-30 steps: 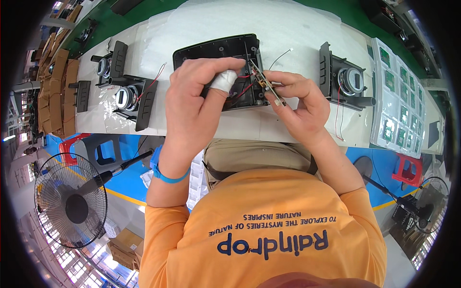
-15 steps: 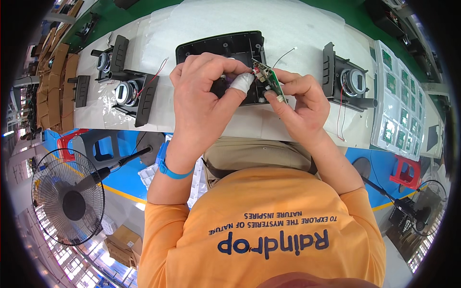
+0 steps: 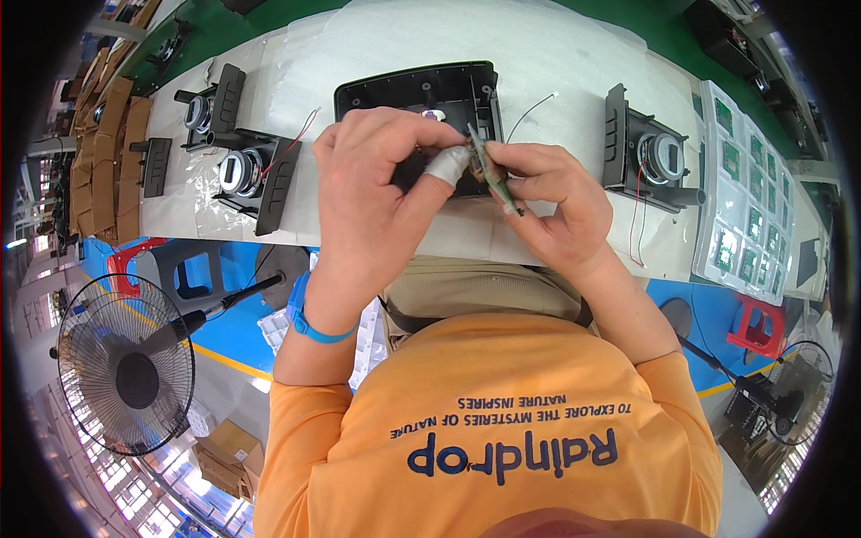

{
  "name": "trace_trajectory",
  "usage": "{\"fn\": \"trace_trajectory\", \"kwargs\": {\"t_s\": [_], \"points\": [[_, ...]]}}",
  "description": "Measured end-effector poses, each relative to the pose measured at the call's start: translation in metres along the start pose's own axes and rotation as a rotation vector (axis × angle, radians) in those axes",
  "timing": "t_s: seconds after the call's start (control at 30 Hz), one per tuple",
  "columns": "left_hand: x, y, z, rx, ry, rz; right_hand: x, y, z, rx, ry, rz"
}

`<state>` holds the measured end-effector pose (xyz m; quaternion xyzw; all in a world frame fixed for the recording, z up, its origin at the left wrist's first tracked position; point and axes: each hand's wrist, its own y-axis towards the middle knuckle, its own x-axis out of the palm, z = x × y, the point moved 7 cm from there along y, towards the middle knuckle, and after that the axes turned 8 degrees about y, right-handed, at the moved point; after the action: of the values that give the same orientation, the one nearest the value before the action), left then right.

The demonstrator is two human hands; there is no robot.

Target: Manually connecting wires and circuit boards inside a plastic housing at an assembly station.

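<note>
A small green circuit board point(image 3: 491, 175) stands on edge between both hands, above a black plastic housing point(image 3: 421, 94) that lies open on the white table point(image 3: 556, 63). My left hand point(image 3: 372, 193), with a taped fingertip and a blue wristband, pinches the board's left side. My right hand point(image 3: 556, 202) grips the board from the right. Thin wires run from the board toward the housing, and a white wire point(image 3: 529, 109) trails to the right.
Black speaker assemblies sit at the left point(image 3: 247, 170) and at the right point(image 3: 650, 157). A tray of green boards point(image 3: 749, 193) lies at the far right. A floor fan point(image 3: 126, 377) and red stools point(image 3: 753, 323) stand below the table edge.
Both hands have turned the circuit board more on edge and drawn it slightly toward me, away from the housing. The housing has stayed in place.
</note>
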<state>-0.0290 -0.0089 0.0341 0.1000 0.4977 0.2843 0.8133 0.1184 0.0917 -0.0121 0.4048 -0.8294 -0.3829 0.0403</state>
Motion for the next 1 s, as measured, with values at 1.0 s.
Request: {"fn": "trace_trajectory", "kwargs": {"t_s": [1.0], "points": [[-0.007, -0.022, -0.013, -0.127, -0.367, -0.026, 0.0, 0.005, -0.023, -0.24, -0.19, -0.034]]}}
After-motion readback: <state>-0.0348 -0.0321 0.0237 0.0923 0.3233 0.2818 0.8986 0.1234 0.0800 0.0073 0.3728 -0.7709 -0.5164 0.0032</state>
